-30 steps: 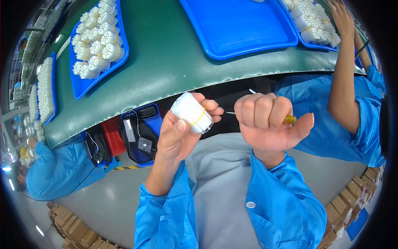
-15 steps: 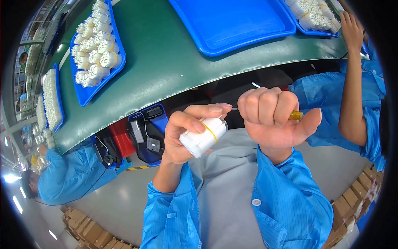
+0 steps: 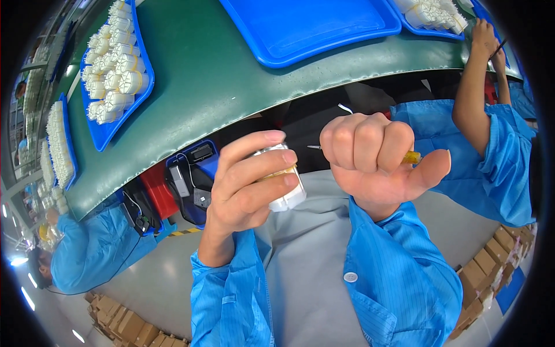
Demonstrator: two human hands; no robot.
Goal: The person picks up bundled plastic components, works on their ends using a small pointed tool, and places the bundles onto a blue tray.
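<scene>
My left hand (image 3: 245,179) is closed round a white plastic cylinder (image 3: 291,198), a yellow band about it. Fingers cover most of the cylinder. To the right, my right hand (image 3: 370,159) makes a fist round a small screwdriver, its thumb sticking out to the side. The screwdriver's yellow handle (image 3: 411,157) shows behind the fist, and its thin metal tip points left toward the cylinder. A small gap separates tip and cylinder.
On the green table (image 3: 191,87) lie a bare blue tray (image 3: 272,58) and a blue tray (image 3: 149,81) of white cylinders. Another filled tray (image 3: 445,36) is at far right. Co-workers in blue sit on both sides. Blue bins (image 3: 217,151) with devices stand under the table edge.
My left hand has turned the cylinder and wrapped more fingers over it, moving slightly left, away from the screwdriver tip. My right hand keeps its grip. The co-worker's hands at right have shifted.
</scene>
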